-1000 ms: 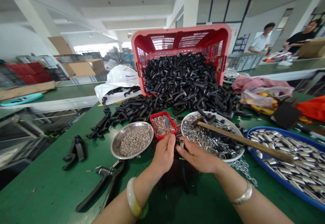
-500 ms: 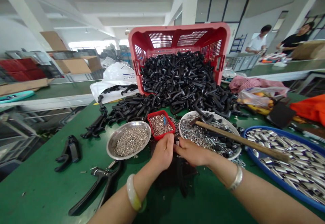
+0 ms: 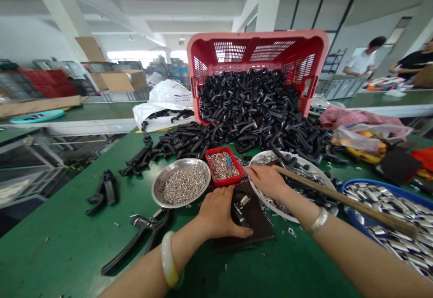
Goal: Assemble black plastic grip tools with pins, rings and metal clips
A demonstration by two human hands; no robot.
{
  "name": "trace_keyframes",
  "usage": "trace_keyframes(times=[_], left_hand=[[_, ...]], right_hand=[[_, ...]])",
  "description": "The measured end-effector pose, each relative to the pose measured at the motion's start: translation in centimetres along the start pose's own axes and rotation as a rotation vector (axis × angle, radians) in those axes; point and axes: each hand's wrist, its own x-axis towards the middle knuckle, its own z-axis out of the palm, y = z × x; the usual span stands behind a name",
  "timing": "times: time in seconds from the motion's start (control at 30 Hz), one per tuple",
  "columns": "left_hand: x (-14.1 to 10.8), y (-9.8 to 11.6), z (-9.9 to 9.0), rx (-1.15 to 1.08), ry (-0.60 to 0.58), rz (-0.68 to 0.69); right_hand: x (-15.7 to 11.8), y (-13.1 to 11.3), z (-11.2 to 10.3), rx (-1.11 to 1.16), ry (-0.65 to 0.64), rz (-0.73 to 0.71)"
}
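Pressing down with the left hand (image 3: 218, 212), the person has a black plastic clamp (image 3: 241, 210) pinned to a dark rubber mat (image 3: 257, 228) on the green bench (image 3: 67, 244). A small steel spring (image 3: 245, 200) shows at the clamp's top. The clamp lies just past the left fingertips, its long axis running forward and slightly to the right, away from the person, though the fingers hide part of its length. The left hand is plainly the nearer; the thumb stretches along the clamp's near end.

The hands are apart. The right hand (image 3: 265, 181) reaches out over the rim of a white bowl (image 3: 270, 152) of small metal parts, well beyond the clamp and up to its right; whether it holds anything, I cannot tell.

Left of the mat, a finished-looking black clamp (image 3: 145, 232) lies beside the left forearm, and a steel dish (image 3: 181, 162) of metal rings sits farther forward. Just ahead of the mat is a red tray (image 3: 219, 149) of wire clips. A wooden hammer handle (image 3: 341, 201) crosses toward a blue tray (image 3: 363, 183). Beyond everything, a tipped red crate (image 3: 257, 48) spills a heap of black plastic parts (image 3: 243, 104).
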Motion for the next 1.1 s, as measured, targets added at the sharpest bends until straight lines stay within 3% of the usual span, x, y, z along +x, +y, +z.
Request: trace_keyframes(times=[0.1, 0.23, 0.33, 0.4, 0.47, 0.53, 0.73, 0.93, 1.1], left_hand=[[0.7, -0.4, 0.5, 0.088, -0.069, 0.079], [1.1, -0.7, 0.5, 0.112, -0.112, 0.124], [1.4, -1.4, -0.9, 0.089, -0.078, 0.162], [2.4, -2.2, -2.2, 0.107, -0.019, 0.062], [4.2, -3.4, -3.3, 0.199, 0.021, -0.129], [6.4, -4.4, -3.9, 0.299, -0.028, -0.236], [11.0, -4.9, -2.9, 0.336, -0.087, -0.244], [11.1, -4.9, -2.1, 0.284, -0.044, -0.247], [9.9, -5.5, -2.9, 0.163, 0.064, -0.207]], right_hand=[[4.3, -0.9, -0.7, -0.319, -0.04, -0.135], [8.6, -2.6, 0.7, -0.388, -0.147, -0.189], [9.5, -2.8, 1.6, -0.409, -0.174, -0.229], [9.3, -2.3, 1.6, -0.407, -0.174, -0.252], [8.9, -1.8, 1.3, -0.397, -0.162, -0.269], [8.5, -1.2, 1.1, -0.384, -0.142, -0.268], [8.0, 0.0, 1.0, -0.286, -0.104, -0.201], [6.4, 0.7, 0.3, -0.122, -0.03, -0.196], [2.5, 1.5, 0.2, 0.056, 0.026, -0.174]])
